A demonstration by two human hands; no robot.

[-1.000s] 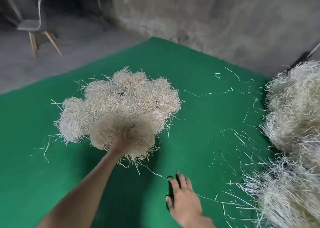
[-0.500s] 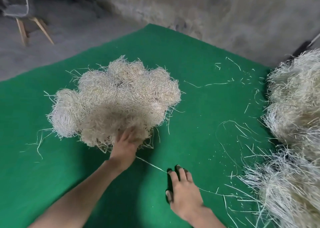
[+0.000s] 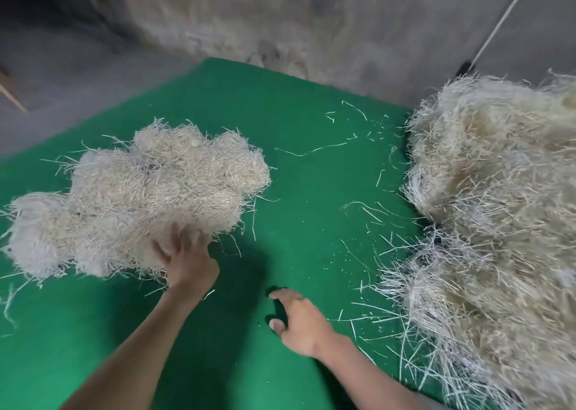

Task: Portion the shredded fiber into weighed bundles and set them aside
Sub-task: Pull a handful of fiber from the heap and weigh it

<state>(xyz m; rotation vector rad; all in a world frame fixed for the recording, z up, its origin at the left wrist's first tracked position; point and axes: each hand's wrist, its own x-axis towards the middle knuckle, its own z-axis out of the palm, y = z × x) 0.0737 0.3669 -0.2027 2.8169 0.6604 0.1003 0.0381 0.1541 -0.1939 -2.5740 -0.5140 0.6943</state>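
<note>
Several pale fiber bundles (image 3: 140,197) lie heaped together on the left of a green mat (image 3: 296,166). My left hand (image 3: 187,256) presses with spread, straight fingers against the near edge of that heap. A large loose pile of shredded fiber (image 3: 498,222) fills the right side of the mat. My right hand (image 3: 299,319) rests on the mat in front of me, fingers bent down onto the green surface, holding nothing, a short way left of the loose pile.
Stray strands (image 3: 358,210) litter the mat between the two heaps. A grey concrete wall (image 3: 311,29) rises behind the mat, with bare floor (image 3: 62,66) at the back left. A thin pale rod (image 3: 505,13) leans at the upper right.
My left hand has drawn back from inside the bundle heap to its near edge and spread flat. The view has swung right. My right hand's fingers have bent more.
</note>
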